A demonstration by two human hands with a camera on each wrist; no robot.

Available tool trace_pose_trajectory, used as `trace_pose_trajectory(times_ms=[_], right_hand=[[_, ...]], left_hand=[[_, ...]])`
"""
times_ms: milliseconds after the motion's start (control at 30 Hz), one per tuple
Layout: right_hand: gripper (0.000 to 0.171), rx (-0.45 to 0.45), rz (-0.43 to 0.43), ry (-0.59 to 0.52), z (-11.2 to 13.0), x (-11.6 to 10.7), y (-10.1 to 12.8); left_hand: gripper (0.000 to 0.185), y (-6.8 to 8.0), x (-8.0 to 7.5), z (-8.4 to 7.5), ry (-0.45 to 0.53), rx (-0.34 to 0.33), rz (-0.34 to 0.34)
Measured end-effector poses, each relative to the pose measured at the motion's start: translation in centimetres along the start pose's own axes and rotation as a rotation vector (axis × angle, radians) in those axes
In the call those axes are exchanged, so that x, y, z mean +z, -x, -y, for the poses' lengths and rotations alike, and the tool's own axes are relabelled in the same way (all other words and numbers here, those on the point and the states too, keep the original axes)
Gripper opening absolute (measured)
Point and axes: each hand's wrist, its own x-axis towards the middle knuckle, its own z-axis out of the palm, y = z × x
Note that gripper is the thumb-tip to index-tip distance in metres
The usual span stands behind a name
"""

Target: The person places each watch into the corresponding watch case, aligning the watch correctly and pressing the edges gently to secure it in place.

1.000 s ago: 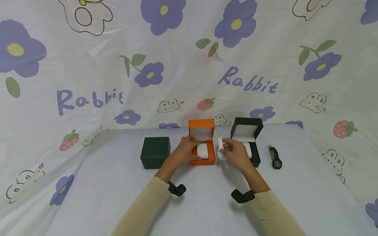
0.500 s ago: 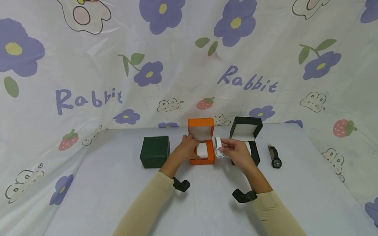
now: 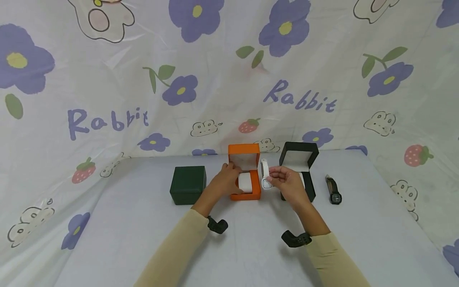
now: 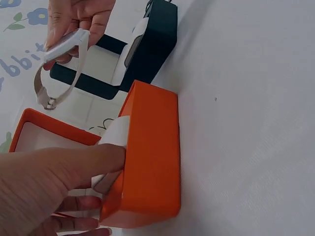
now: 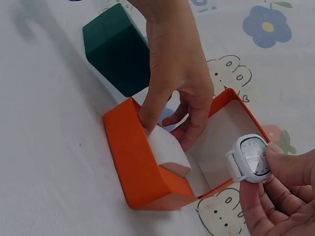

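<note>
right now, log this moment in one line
left hand: around white cushion in open orange box; right hand: holding white watch; black box: open; green box: closed; black watch: on table

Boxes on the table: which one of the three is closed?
The green box, leftmost of the three in the head view, is closed; the orange box and the black box both stand open.
</note>
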Motion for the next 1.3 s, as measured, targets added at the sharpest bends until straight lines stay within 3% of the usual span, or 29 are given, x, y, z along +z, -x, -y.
trace_pose_trajectory(times_ms=[300,600,967,1300], right_hand=[[0.035,-0.078,-0.041,-0.019,0.2,0.1,0.0],[0.038,-0.091,-0.039,-0.052,0.0,0.2,-0.1],[0.036,-0.104,-0.097,-0.065,0.0,0.4,0.1],[0.036,-0.132,-0.086,-0.131,0.7,1.3,0.8]], left_hand=[[0.068,0.2,0.4,1.0,0.015,0.079,-0.066],[0.072,1.6,0.4,1.6,0.271,0.122,-0.198],[0.073,4.0,-0.3,1.5,0.529,0.23,-0.348],[0.074,5.5,0.1,0.3,0.888,0.276,-0.307]])
